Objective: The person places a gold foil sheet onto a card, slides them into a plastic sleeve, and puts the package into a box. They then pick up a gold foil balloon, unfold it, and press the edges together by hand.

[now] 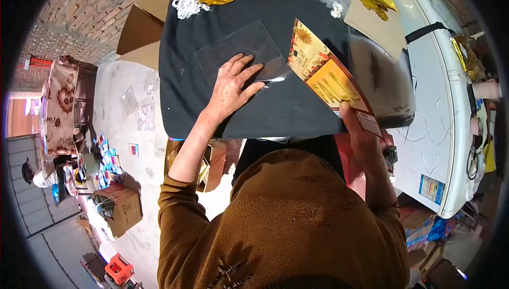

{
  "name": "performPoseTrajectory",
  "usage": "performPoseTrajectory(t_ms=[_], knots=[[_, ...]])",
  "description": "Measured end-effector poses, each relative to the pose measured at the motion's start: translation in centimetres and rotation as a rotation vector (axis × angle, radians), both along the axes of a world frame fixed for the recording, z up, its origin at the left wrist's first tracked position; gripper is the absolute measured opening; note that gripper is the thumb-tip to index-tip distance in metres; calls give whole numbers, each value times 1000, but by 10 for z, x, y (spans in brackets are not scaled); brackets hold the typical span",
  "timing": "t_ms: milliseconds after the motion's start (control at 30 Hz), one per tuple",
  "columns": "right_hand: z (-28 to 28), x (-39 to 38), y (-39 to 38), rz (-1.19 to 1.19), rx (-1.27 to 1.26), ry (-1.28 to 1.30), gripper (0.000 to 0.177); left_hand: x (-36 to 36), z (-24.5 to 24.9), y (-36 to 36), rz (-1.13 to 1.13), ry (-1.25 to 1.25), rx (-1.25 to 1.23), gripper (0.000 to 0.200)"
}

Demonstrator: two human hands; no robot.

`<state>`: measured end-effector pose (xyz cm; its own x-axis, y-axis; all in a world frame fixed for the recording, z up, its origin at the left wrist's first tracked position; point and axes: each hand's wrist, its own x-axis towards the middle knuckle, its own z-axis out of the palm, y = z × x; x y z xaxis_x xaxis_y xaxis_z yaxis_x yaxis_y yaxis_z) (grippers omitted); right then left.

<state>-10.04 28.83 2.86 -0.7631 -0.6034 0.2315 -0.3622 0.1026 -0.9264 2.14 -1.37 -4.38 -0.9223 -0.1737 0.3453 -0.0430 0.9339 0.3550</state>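
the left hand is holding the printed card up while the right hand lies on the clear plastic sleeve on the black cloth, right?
Not quite: the hands are swapped. The head view shows the right hand holding the printed card, and the left hand lying on the clear plastic sleeve on the black cloth.

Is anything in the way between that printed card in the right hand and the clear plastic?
Nothing visible. The card, pinched in the right hand, reaches close to the plastic's right corner, above bare black cloth. The left hand rests on the plastic, its fingers short of the card.
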Motion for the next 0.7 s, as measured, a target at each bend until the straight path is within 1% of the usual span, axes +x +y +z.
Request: performPoseTrajectory(t_ms=[33,67,133,200,267,300,333,400,433,500,567,700], knots=[[4,0,-2,1,27,-10,30,0,0,0,-3,13,33,46],[16,-5,5,60,117,-121,32,-1,0,-2,-5,26,67,45],[37,-7,3,209,194,-53,38,0,-1,-2,3,52,105,42],[45,-7,-6,387,160,306,46,1,0,-1,22,80,113,38],[32,-15,-12,610,141,571,55,0,5,2,-3,124,-3,32],[31,-6,-15,627,283,600,55,-1,6,3,-17,145,-61,29],[21,-6,-19,683,310,690,52,-1,4,2,-25,150,-85,26],[10,2,-23,693,318,807,45,-4,2,-1,-44,161,-132,22],[8,4,-25,685,315,855,44,-6,3,-2,-60,181,-148,17],[7,4,-29,669,311,951,42,-8,7,-3,-61,139,-133,16],[1,1,-30,654,315,964,44,-11,11,-3,-37,107,-153,16],[-12,-3,-32,621,328,979,46,-14,15,1,31,64,-95,17]])
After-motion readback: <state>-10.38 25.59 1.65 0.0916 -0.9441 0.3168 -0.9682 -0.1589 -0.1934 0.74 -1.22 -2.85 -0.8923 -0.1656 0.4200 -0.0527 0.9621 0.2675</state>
